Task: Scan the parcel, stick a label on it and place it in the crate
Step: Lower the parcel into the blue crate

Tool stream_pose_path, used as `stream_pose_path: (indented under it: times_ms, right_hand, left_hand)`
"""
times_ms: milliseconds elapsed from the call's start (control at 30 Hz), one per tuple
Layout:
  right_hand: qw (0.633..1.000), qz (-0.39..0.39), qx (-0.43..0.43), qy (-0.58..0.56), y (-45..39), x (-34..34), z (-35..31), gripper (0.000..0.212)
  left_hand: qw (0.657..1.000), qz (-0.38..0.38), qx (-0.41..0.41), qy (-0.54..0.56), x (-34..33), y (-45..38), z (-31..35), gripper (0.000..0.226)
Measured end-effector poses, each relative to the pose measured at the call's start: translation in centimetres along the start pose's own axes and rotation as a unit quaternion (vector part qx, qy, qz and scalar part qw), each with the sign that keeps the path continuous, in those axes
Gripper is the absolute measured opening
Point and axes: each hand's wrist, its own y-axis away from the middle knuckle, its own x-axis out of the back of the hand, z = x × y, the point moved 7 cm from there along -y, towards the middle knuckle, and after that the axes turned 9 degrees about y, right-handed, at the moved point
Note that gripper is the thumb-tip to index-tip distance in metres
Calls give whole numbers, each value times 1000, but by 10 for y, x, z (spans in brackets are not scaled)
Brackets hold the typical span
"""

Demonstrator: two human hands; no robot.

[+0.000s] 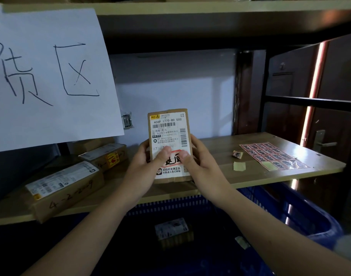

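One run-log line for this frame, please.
phase: pressing label | left hand, right hand: holding parcel, thumbs on red-bordered label | crate: below

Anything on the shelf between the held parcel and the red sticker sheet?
Head view: a crumpled red sticker and a pale backing scrap lie between parcel and sheet.

The parcel (pixel 169 145) is in the middle, above the shelf (pixel 250 176). Two boxes (pixel 67 186) lie on the shelf to the left. The label sheet (pixel 274 156) lies to the right. The crate (pixel 290 212) sits near, below the shelf, with a small box (pixel 173 231) in it
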Motion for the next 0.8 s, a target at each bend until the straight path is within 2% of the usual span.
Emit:
stream_pose_path:
  times_ms: [67, 133, 167, 233, 333, 400, 433, 567, 633, 700, 800]
  right_hand:
    - [1000, -10, -23, 10, 0, 4, 4, 44]
    - [998, -19, -41, 39, 0, 8, 8, 53]
    - [997, -28, -37, 66, 0, 9, 8, 55]
    - [990, -58, -19, 125, 4, 7, 6, 57]
    - [976, -107, 1, 192, 13, -2, 3, 64]
    - [953, -151, 7, 262, 19, -11, 1, 65]
    - [938, -177, 12, 298, 22, -16, 1, 65]
    - [899, -266, 4, 349, 30, -35, 11, 55]
    - [866, -311, -11, 390, 35, -43, 25, 53]
    - [826, -360, -13, 434, 41, -49, 40, 49]
    - [799, -400, -38, 447, 44, -55, 65, 46]
  left_hand:
    - [999, -1, 9, -34, 9, -2, 9, 73]
    - [993, 16, -13, -116, 29, -5, 28, 99]
    - [983, 17, -40, -180, 36, -4, 42, 111]
    - [941, -20, -122, -314, 37, 7, 64, 121]
    - [853, -131, -193, -466, 26, 28, 66, 104]
    - [798, -191, -163, -548, 21, 34, 46, 86]
    - [783, -214, -134, -569, 20, 36, 34, 82]
    - [764, -273, -53, -582, 17, 48, -2, 59]
    - [757, -300, -9, -580, 20, 55, -27, 49]
    - [759, -329, 34, -561, 21, 60, -57, 41]
    - [732, -372, 74, -566, 22, 57, -109, 41]
